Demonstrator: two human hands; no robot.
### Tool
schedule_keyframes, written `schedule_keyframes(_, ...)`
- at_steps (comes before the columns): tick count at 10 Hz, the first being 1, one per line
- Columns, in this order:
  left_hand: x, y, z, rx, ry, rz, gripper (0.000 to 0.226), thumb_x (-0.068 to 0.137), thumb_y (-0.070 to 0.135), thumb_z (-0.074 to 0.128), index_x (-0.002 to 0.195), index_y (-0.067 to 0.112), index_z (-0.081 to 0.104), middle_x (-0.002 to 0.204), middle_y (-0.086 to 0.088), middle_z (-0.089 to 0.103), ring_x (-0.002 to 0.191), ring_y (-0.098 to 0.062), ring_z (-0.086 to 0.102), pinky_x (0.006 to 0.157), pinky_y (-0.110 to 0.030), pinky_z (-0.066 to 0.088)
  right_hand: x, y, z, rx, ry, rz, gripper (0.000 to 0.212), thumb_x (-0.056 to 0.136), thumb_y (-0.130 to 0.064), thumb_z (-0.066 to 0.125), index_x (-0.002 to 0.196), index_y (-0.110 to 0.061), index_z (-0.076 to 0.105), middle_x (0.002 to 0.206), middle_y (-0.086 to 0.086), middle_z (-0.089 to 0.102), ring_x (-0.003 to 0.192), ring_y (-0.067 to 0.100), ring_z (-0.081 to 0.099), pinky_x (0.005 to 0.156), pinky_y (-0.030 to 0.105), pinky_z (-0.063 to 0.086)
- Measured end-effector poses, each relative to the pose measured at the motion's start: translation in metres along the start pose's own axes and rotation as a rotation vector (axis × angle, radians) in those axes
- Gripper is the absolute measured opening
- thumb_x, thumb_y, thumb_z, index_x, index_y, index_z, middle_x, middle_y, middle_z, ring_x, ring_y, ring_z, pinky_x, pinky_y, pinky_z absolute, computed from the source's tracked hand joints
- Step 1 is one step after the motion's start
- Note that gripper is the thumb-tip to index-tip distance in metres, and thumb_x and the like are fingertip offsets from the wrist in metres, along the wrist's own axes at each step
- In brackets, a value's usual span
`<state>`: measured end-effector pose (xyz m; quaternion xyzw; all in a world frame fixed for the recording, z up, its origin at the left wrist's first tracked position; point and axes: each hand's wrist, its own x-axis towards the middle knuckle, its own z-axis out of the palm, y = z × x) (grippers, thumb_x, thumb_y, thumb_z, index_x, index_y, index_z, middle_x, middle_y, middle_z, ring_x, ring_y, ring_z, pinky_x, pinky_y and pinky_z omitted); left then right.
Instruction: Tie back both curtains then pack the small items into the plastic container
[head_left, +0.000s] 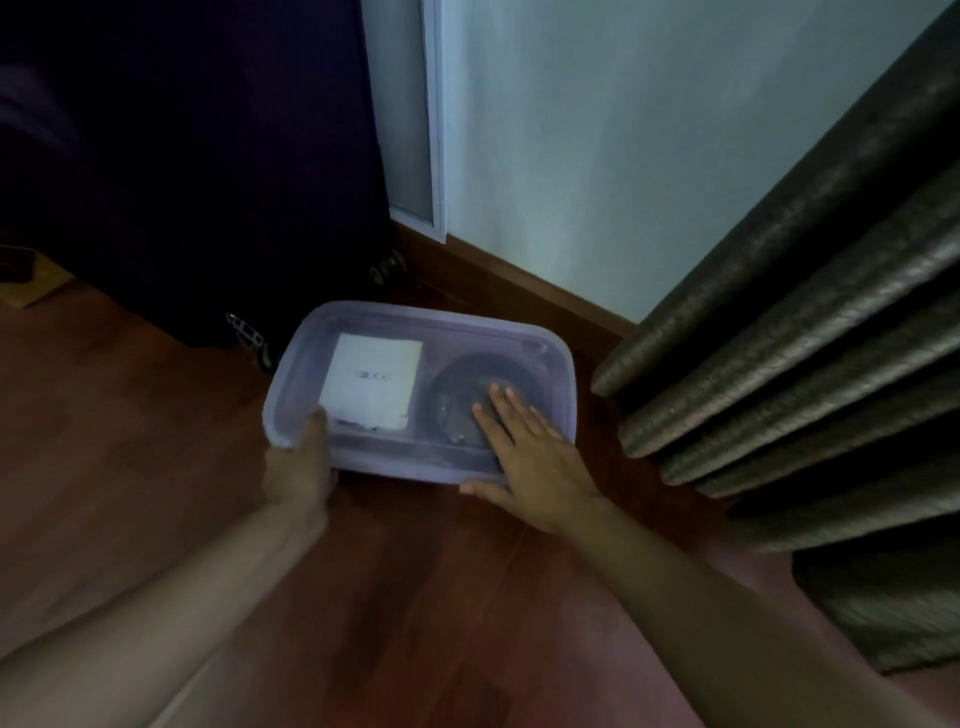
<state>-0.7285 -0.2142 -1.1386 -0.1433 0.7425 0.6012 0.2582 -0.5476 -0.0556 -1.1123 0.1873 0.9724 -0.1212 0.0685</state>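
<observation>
A translucent plastic container (545, 358) stands on the wooden floor with its lid on. Through the lid I see a white box (371, 379) on the left and a dark round item (467, 379) on the right. My left hand (298, 467) grips the container's near left corner, thumb on top of the lid. My right hand (524, 447) lies flat on the lid over the round item, fingers straight, thumb at the near edge. A dark pleated curtain (810, 332) hangs at the right.
A dark suitcase-like bulk (208, 182) with zipper pulls stands behind the container at the left. A pale wall (597, 130) with a wooden skirting board runs behind. Open wooden floor (415, 597) lies in front.
</observation>
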Motion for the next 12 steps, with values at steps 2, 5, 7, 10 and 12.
schedule_keyframes(2, 0.043, 0.036, 0.041, -0.016, -0.131, 0.018, 0.064, 0.086, 0.046, 0.06, 0.133, 0.005, 0.046, 0.121, -0.011, 0.058, 0.102, -0.027, 0.059, 0.094, -0.037, 0.049, 0.015, -0.001, -0.002, 0.031, 0.028, 0.173, 0.085, 0.088, -0.066, 0.03, 0.149, -0.021, -0.007, 0.158, 0.007, -0.015, 0.144, 0.019, -0.017, 0.113, 0.031, -0.008)
schedule_keyframes(5, 0.069, 0.05, 0.071, 0.013, -0.181, -0.018, 0.072, 0.083, 0.05, 0.062, 0.136, 0.006, 0.042, 0.121, -0.011, 0.06, 0.099, -0.024, 0.06, 0.085, -0.034, 0.053, 0.024, -0.002, 0.0, 0.001, 0.038, 0.273, 0.091, 0.082, -0.073, 0.015, 0.148, -0.017, -0.011, 0.158, 0.01, -0.015, 0.145, 0.025, -0.013, 0.12, 0.041, 0.006)
schedule_keyframes(7, 0.079, 0.06, 0.082, -0.037, -0.243, -0.016, 0.064, 0.084, 0.041, 0.065, 0.134, 0.006, 0.047, 0.123, -0.013, 0.061, 0.1, -0.024, 0.061, 0.082, -0.033, 0.052, 0.032, 0.001, -0.001, -0.023, 0.051, 0.293, 0.118, 0.05, -0.08, -0.03, 0.148, -0.016, -0.012, 0.157, 0.013, -0.013, 0.145, 0.026, -0.011, 0.115, 0.037, -0.001)
schedule_keyframes(10, 0.054, 0.079, 0.074, 0.349, -0.03, 0.012, 0.102, 0.081, 0.06, 0.057, 0.148, -0.001, 0.009, 0.149, -0.02, 0.03, 0.131, -0.035, 0.04, 0.107, -0.039, 0.037, 0.029, 0.003, -0.03, 0.212, -0.097, 0.273, 0.093, 0.087, -0.068, 0.028, 0.147, -0.01, -0.013, 0.157, 0.01, -0.017, 0.144, 0.022, -0.016, 0.118, 0.037, -0.003)
schedule_keyframes(12, -0.021, 0.155, 0.045, 0.473, -0.136, 0.369, 0.07, 0.097, 0.04, 0.04, 0.149, 0.003, 0.009, 0.152, -0.022, 0.025, 0.135, -0.036, 0.034, 0.11, -0.039, 0.032, 0.033, -0.015, -0.122, 0.249, -0.009, 0.219, 0.081, 0.094, -0.055, 0.027, 0.148, -0.007, -0.009, 0.158, 0.007, -0.013, 0.145, 0.017, -0.011, 0.116, 0.029, -0.004)
